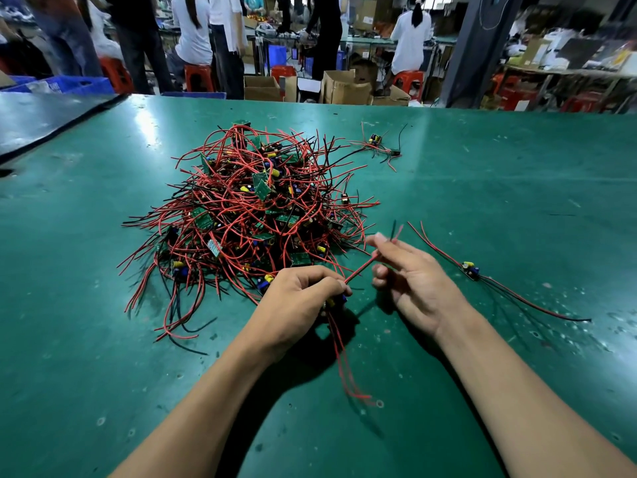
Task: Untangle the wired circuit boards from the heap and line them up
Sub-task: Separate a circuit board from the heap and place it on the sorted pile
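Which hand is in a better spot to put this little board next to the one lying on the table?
Probably the right hand: it pinches the wires and is nearest the lying board. The left hand grips the held board, farther away.

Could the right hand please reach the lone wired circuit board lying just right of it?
Probably yes: only bare green table separates the right hand from the wired circuit board, though it pinches red wires.
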Tool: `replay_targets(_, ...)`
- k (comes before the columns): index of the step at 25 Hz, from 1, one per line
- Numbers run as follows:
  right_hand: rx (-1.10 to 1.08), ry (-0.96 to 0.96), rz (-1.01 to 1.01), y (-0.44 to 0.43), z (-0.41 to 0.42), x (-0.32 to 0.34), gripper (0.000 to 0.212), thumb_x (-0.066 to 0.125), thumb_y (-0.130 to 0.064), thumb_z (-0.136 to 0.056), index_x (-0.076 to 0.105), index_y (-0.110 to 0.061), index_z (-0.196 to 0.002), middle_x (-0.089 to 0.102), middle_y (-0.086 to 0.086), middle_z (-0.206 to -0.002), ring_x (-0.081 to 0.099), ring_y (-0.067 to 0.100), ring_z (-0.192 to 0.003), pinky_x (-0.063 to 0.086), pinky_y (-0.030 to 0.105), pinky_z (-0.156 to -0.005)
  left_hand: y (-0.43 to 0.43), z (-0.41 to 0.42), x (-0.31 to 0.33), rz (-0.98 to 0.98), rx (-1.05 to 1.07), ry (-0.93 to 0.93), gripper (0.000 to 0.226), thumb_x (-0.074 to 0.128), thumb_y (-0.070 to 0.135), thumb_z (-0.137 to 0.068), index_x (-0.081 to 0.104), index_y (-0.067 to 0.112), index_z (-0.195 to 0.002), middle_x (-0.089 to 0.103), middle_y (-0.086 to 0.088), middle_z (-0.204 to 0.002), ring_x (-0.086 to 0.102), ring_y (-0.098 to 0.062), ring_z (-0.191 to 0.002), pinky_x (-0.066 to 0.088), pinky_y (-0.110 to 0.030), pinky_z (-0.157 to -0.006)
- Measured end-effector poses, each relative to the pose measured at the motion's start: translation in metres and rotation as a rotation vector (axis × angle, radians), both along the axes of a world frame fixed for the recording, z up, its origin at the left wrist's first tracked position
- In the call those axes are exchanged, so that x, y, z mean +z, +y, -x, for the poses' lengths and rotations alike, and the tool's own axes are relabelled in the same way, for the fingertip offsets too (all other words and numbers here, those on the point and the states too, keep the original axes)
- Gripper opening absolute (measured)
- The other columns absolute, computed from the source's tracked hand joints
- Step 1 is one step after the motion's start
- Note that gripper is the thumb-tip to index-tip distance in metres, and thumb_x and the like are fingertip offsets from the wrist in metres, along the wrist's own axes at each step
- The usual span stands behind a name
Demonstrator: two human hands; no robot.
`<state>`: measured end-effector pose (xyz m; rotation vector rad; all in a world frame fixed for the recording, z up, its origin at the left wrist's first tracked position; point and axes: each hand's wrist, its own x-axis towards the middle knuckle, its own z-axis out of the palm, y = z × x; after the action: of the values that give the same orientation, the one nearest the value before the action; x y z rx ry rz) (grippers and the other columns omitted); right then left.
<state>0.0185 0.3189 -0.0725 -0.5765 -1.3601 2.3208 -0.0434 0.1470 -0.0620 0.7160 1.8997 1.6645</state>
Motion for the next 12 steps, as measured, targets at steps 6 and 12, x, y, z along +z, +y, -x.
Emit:
replay_targets(6,0.326,0.091,0.027,-0.0042,-0.0083,0.0028,0.015,0.07,-0.01,-0.082,0.08,-0.009,-0.092,0.071,0.005,-0.081,0.068,0.01,-0.069,0.057,0.022,-0.066,-0.003,0.0026,0.0032,-0.105,0.011,-0.139,0.026,0.057,0.008,-0.093,0.071,0.011,-0.072,0.063,0.003,-0.06,0.056,-0.008,-0.053,0.044,-0.017,-0.054)
replay_targets(12,0.19,0.065,-0.081,-0.0055,-0.0063,0.0023,0.012,0.075,-0.015,-0.075,0.08,-0.012,-0.085,0.068,0.004,-0.073,0.066,0.01,-0.062,0.056,0.022,-0.059,-0.0033,0.0014,0.003,-0.093,-0.026,-0.123,0.027,0.062,0.015,-0.092,0.072,0.017,-0.068,0.063,-0.001,-0.059,0.055,-0.01,-0.053,0.044,-0.017,-0.053)
